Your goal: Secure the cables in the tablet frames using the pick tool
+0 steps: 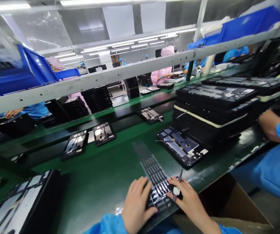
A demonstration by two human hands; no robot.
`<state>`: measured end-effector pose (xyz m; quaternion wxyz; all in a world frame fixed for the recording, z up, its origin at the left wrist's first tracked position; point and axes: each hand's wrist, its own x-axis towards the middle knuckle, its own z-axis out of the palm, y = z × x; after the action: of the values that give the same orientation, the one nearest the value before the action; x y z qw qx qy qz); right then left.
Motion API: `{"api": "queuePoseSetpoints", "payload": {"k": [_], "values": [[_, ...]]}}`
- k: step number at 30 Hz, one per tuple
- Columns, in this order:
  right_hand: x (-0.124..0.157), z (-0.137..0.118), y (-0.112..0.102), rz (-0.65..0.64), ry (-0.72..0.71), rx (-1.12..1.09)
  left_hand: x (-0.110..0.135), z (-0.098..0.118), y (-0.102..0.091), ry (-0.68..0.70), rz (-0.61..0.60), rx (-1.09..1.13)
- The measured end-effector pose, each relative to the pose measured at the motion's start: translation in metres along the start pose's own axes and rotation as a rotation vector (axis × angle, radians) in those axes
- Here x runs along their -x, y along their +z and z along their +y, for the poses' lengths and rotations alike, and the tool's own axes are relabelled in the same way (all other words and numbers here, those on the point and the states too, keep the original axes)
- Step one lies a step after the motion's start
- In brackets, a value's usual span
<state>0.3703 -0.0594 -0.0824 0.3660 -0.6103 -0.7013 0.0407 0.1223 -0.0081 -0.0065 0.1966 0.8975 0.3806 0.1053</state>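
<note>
My left hand lies flat on a long dark backing strip carrying rows of small silvery-black adhesive pieces, with its fingers spread. My right hand pinches a slim pointed tool with a white grip, probably tweezers, at the strip's near end. The strip lies on a green conveyor bench. Up and to the right of my hands lies a black tablet-like panel with its back open, showing foil patches. Its underside is hidden.
A tall stack of black panels stands to the right. A co-worker's blue-sleeved arm is at the right edge. More panels lie along the line, beneath a metal shelf rail with blue bins. A cardboard box sits below the bench.
</note>
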Motion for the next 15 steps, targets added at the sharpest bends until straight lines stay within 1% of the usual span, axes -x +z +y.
{"api": "queuePoseSetpoints", "payload": {"k": [1,3,4,6,8,12,15], "values": [[0.001,0.000,0.000,-0.007,-0.019,0.004,-0.015,0.006,0.011,0.040,-0.061,-0.038],[0.002,0.001,-0.002,-0.030,-0.056,0.010,-0.036,0.014,0.025,0.062,-0.114,-0.095],[0.002,0.002,-0.002,-0.042,-0.069,0.013,-0.043,0.015,0.028,0.057,-0.118,-0.115],[0.003,0.005,-0.003,-0.065,-0.089,0.023,-0.053,0.010,0.028,0.040,-0.110,-0.158],[0.003,0.009,-0.003,-0.077,-0.100,0.039,-0.059,-0.004,0.023,0.002,-0.085,-0.210],[0.004,0.015,-0.001,-0.065,-0.148,0.055,-0.066,-0.040,0.003,-0.148,-0.029,-0.321],[0.002,0.016,-0.001,-0.035,-0.183,0.032,-0.064,-0.061,-0.013,-0.153,-0.041,-0.340]]}}
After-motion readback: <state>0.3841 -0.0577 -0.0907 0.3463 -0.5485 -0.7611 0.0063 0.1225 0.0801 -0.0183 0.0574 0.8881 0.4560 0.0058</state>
